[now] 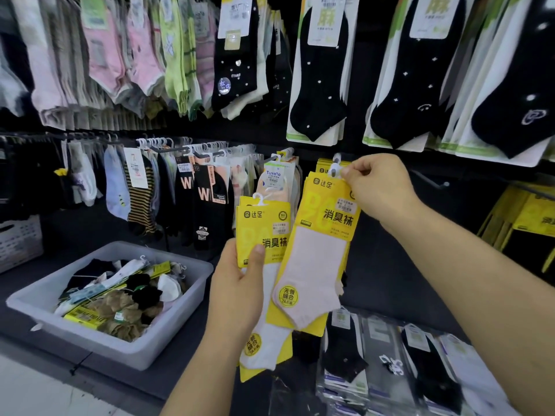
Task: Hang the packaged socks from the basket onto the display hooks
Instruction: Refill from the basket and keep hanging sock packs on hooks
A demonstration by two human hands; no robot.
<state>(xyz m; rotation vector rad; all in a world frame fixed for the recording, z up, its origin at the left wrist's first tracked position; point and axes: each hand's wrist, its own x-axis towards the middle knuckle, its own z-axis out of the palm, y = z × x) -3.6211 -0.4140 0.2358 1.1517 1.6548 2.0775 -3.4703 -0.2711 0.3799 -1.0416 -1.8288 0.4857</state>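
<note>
Right hand (381, 187) pinches yellow card sock pack (321, 253); left hand (237, 283) grips second pack (262, 221)

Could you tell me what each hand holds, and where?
The left hand grips a yellow sock pack mid-card; the right hand pinches a second pack at its top.

Lower yellow pack (264, 223), gripped by left hand (237, 283): header is showing logo "达足" and big "消臭袜"; round badge near toe is reading "无骨缝合".
Upper yellow pack (318, 256), pinched at top by right hand (381, 187): is carrying "达足", "消臭袜", pale "90"; badge is reading "无骨缝合 7A". Price sticker too small to read.
White label (276, 177) on peach socks behind: is showing "TuyaYa".
Black socks (210, 211) on lower rail: are bearing big "W".
Black dotted sock (237, 64) at display top edge: is showing "miu".
Tall labels (324, 19) at display upper right: are showing "麻".
</note>
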